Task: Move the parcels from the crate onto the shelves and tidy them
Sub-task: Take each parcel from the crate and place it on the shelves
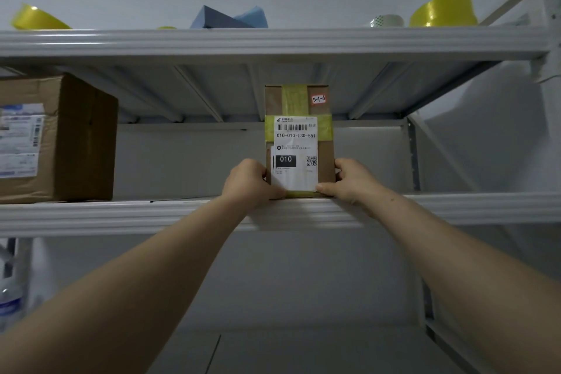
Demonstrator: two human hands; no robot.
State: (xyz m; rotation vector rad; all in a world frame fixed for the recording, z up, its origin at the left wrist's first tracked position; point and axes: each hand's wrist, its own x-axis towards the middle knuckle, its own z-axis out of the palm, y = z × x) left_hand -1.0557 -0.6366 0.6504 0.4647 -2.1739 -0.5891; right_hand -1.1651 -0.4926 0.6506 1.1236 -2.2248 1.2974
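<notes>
Head view of a grey metal rack. A small parcel (299, 143), a brown carton bound with yellowish tape, stands upright at the centre of the view, its lower edge at the front lip of the middle shelf (121, 215). A white shipping label (296, 143) covers most of its front face and reads "010-010-L30-551", with a black "010" block and a QR code below. A red-edged sticker (318, 99) marked "5-1-6" sits at the carton's 1 o'clock corner.

The left hand (247, 184) grips the parcel's lower left edge, at 7 o'clock on the carton: fingers curled round the side, thumb lying along the bottom front. The right hand (353, 181) grips the lower right edge, at 5 o'clock, in the same way, with its thumb pointing inward along the base. Both forearms reach up from the bottom corners of the view.

At 9 o'clock a large cardboard box (60, 140) with a pale label rests on the same shelf, well apart from the parcel. On the upper shelf (273, 42): a yellow tape roll (36, 20) at 10 o'clock, blue blocks (224, 18) at 12 o'clock, a white tape roll (387, 21) beside a second yellow tape roll (441, 10) at 1 o'clock. A blurred bottle (9, 304) shows at 8 o'clock.
</notes>
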